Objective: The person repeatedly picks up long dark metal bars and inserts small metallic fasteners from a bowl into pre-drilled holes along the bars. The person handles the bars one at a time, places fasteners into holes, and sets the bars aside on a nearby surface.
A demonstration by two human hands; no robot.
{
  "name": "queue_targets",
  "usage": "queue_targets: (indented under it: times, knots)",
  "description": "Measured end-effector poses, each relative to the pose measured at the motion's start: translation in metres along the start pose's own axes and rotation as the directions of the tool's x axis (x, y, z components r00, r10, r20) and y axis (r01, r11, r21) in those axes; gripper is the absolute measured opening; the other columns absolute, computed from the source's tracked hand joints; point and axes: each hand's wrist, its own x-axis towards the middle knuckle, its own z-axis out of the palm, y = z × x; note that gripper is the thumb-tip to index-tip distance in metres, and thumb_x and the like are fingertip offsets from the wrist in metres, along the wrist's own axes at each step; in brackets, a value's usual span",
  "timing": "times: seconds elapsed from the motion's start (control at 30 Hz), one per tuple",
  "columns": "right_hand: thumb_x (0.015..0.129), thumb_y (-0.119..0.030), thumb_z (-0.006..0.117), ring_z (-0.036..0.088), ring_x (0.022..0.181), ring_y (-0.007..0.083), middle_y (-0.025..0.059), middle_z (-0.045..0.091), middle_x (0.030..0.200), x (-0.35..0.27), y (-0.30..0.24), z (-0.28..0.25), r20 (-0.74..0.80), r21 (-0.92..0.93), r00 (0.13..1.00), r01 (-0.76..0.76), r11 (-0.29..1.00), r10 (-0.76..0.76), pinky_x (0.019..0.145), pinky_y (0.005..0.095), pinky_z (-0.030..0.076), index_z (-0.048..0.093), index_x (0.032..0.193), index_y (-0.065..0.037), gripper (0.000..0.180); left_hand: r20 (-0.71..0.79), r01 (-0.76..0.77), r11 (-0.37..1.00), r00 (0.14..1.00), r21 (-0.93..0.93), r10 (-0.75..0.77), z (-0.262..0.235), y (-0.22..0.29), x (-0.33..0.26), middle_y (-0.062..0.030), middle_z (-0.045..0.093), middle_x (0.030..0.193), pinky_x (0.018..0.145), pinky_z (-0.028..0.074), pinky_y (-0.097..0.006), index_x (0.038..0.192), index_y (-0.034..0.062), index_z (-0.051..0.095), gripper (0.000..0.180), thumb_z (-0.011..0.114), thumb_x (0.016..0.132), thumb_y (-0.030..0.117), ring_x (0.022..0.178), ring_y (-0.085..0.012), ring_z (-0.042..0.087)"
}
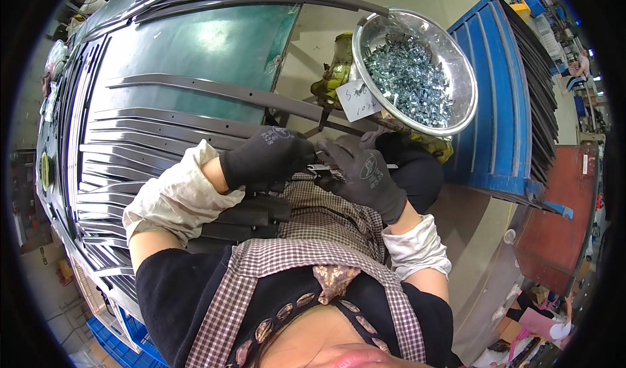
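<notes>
My left hand (267, 156), in a black work glove, is closed with its fingertips drawn together above my lap. Close to its right, my right hand (365, 175), gloved the same way, bends its fingers inward. Between the two sets of fingertips shows a thin metal piece (319, 168); most of it is hidden by the gloves. A narrow pale end sticks out past my right hand, and whether it belongs to the same piece I cannot tell. Beyond my right hand, a round metal bowl (464, 117) holds a heap of small shiny metal clips (407, 71).
Long dark metal strips (140, 133) lie side by side on the green-topped table (215, 48) at left. A handwritten paper tag (357, 100) hangs by the bowl, above a yellow-green bag (336, 68). A blue metal bin (486, 100) with more strips stands at right.
</notes>
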Motion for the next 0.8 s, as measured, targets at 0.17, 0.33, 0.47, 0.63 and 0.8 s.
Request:
queue_targets:
  times: [0.17, 0.33, 0.47, 0.63, 0.8]
  knots:
    - [0.081, -0.036, 0.072, 0.068, 0.085, 0.0311, 0.0147, 0.066, 0.105, 0.002, 0.013, 0.010, -0.022, -0.004, 0.999, 0.044, 0.999, -0.044, 0.071, 0.0419, 0.055, 0.058, 0.127, -0.004, 0.057, -0.007, -0.007, 0.998, 1.000, -0.059, 0.007, -0.002, -0.004, 0.001, -0.0139, 0.066, 0.091, 0.079, 0.051, -0.043, 0.100, 0.0088, 0.067, 0.020, 0.068, 0.083, 0.020, 0.087, -0.0330, 0.065]
    - [0.084, -0.028, 0.071, 0.066, 0.083, 0.0329, 0.0156, 0.065, 0.095, 0.008, 0.049, 0.019, -0.068, 0.044, 0.989, -0.129, 0.991, 0.132, 0.070, 0.0427, 0.053, 0.059, 0.125, -0.003, 0.049, -0.383, 0.023, 0.969, 0.921, 0.247, 0.075, -0.035, -0.055, 0.012, -0.0123, 0.065, 0.101, 0.092, 0.046, -0.043, 0.111, 0.0093, 0.069, 0.034, 0.073, 0.079, 0.021, 0.104, -0.0307, 0.058]
    - [0.086, -0.018, 0.068, 0.065, 0.082, 0.0354, 0.0168, 0.065, 0.094, 0.025, 0.053, 0.024, 0.014, 0.180, 0.974, -0.226, 0.957, 0.227, 0.071, 0.0441, 0.051, 0.058, 0.125, -0.002, 0.044, -0.296, 0.062, 0.981, 0.955, 0.186, -0.004, -0.031, -0.085, 0.005, -0.0110, 0.065, 0.102, 0.090, 0.046, -0.043, 0.112, 0.0080, 0.070, 0.040, 0.075, 0.075, 0.021, 0.102, -0.0327, 0.057]
    - [0.089, -0.012, 0.064, 0.067, 0.086, 0.0340, 0.0182, 0.068, 0.099, 0.038, 0.058, 0.025, -0.073, 0.199, 0.993, -0.075, 0.977, 0.091, 0.074, 0.0414, 0.052, 0.058, 0.126, -0.003, 0.039, -0.204, 0.074, 0.990, 0.978, 0.121, -0.048, -0.034, -0.084, 0.007, -0.0112, 0.066, 0.102, 0.093, 0.045, -0.043, 0.109, 0.0056, 0.071, 0.039, 0.075, 0.074, 0.021, 0.102, -0.0326, 0.057]
    - [0.092, -0.016, 0.064, 0.067, 0.090, 0.0351, 0.0182, 0.069, 0.099, 0.050, 0.074, 0.041, 0.075, 0.524, 0.963, -0.260, 0.811, 0.260, 0.077, 0.0425, 0.051, 0.064, 0.111, -0.002, 0.023, -0.222, 0.061, 0.994, 0.974, 0.090, -0.040, -0.033, -0.086, 0.008, -0.0110, 0.066, 0.101, 0.094, 0.045, -0.043, 0.106, 0.0052, 0.072, 0.037, 0.076, 0.072, 0.020, 0.101, -0.0319, 0.057]
